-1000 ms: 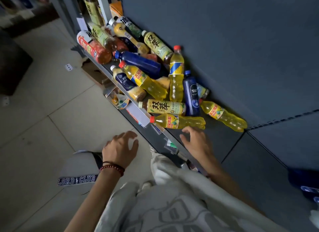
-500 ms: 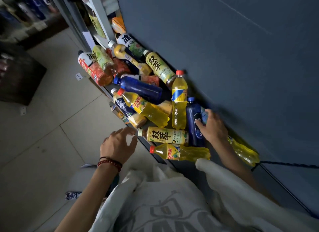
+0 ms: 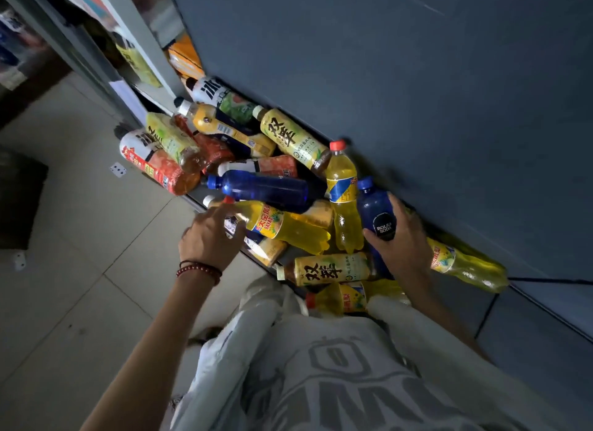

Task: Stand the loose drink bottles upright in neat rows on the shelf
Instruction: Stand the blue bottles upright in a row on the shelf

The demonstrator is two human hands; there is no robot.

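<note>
Fingers [image 3: 401,215] of right hand [image 3: 402,241] clasping blue soda bottle [image 3: 373,206], left hand [image 3: 208,234] over yellow bottle [image 3: 288,230] neck, hold unclear

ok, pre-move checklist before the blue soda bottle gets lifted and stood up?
1. Right hand grip on blue soda bottle: ok, fingers and thumb curl round its body.
2. Left hand grip: cannot tell; it lies over bottles at the shelf front, contact hidden.
3. Blue soda bottle free of neighbours: not ok; yellow red-capped bottle lies close alongside.
4. Spot to stand it: ok, bare shelf shows right of the pile.
5. Front edge safe: not ok; red-labelled bottle overhangs it.
</note>
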